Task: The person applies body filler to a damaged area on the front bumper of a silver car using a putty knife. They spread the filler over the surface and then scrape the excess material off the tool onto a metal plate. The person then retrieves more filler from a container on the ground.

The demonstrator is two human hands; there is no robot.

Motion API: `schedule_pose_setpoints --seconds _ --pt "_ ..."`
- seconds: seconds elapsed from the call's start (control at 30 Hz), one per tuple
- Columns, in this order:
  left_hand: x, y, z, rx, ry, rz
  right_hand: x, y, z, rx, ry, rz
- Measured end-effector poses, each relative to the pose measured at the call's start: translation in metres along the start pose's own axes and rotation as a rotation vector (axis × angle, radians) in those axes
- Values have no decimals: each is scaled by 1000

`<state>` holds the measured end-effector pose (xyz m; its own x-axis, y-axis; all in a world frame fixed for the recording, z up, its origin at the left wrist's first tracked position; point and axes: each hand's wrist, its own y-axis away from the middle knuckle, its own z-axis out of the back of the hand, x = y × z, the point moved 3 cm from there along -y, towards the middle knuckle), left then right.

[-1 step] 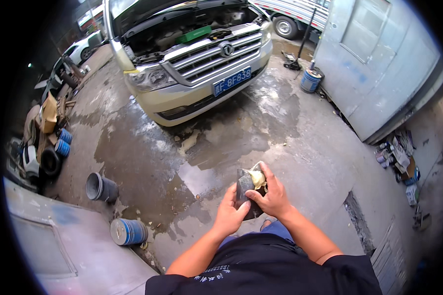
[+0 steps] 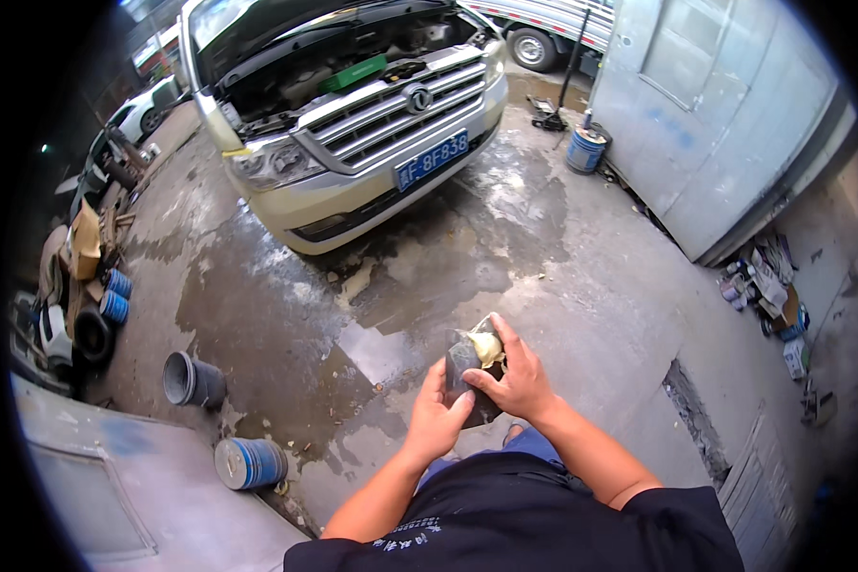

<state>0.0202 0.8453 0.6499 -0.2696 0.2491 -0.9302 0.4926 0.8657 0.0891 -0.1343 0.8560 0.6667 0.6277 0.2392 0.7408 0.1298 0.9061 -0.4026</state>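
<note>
A pale yellow lump (image 2: 487,349) sits on a dark flat plate (image 2: 461,356) above the floor (image 2: 601,315). The left hand (image 2: 436,419) grips the plate's left side, the right hand (image 2: 521,381) its right. Beyond stands a van (image 2: 362,181), engine bay (image 2: 296,89) exposed.

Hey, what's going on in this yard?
A person is standing before a pale van with its hood up, holding a dark flat piece between the left hand and right hand. A soft-looking, pale yellow lump sits at it, close to the right fingers; I can't tell what it's made of. Neither hand touches the van. A grey bucket and a blue can are off to the left.
</note>
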Motion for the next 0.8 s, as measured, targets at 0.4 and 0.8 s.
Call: schedule_pose_setpoints --seconds 0.4,0.8 --pt "20 -52 -49 197 53 245 -177 81 85 -310 -636 -867" --pt "58 -133 -125 59 -2 254 -213 657 66 -888 -626 -2397"
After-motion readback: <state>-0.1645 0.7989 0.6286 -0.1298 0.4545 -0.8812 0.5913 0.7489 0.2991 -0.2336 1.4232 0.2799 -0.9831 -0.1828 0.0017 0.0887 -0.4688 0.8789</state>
